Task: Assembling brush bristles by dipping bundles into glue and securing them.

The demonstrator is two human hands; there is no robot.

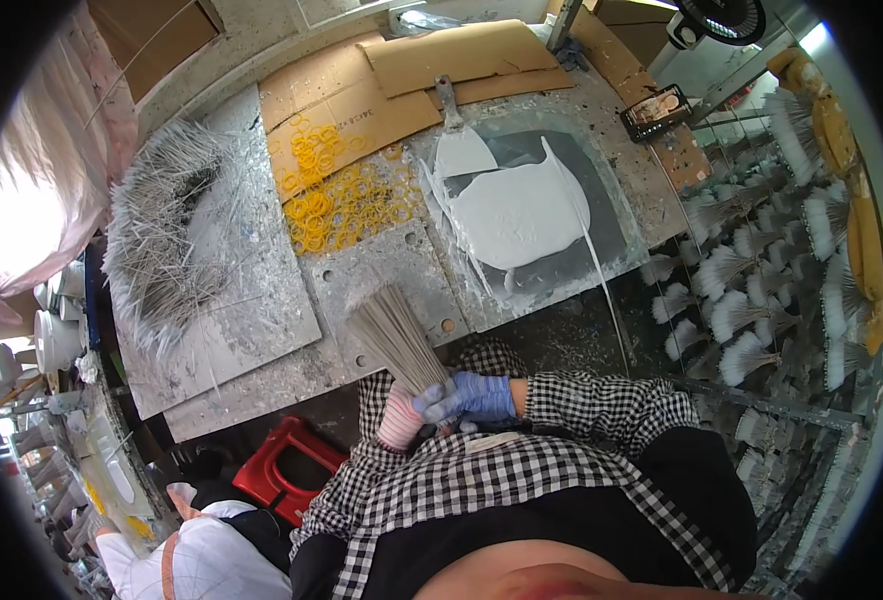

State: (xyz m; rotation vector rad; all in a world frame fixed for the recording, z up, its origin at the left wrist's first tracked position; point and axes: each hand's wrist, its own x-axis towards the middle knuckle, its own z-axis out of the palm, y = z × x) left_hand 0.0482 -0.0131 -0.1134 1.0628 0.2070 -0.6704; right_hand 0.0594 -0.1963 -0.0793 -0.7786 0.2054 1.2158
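Observation:
A bundle of thin grey sticks (393, 340) fans upward from both my hands over the metal worktable (361, 270). My left hand (399, 418), in a pink striped glove, grips the bundle's lower end. My right hand (466, 397), in a blue glove, wraps around the same end from the right. A big loose pile of the same grey sticks (166, 240) lies to the left. Yellow rubber bands (336, 195) are scattered just beyond the bundle.
A slab with spread white paste (521, 215) and a scraper (448, 100) lies at the right. Cardboard sheets (431, 70) cover the far table. A phone (654, 112) rests at the back right. Racks of white-tipped stick bundles (751, 290) stand right. A red stool (291, 465) stands below.

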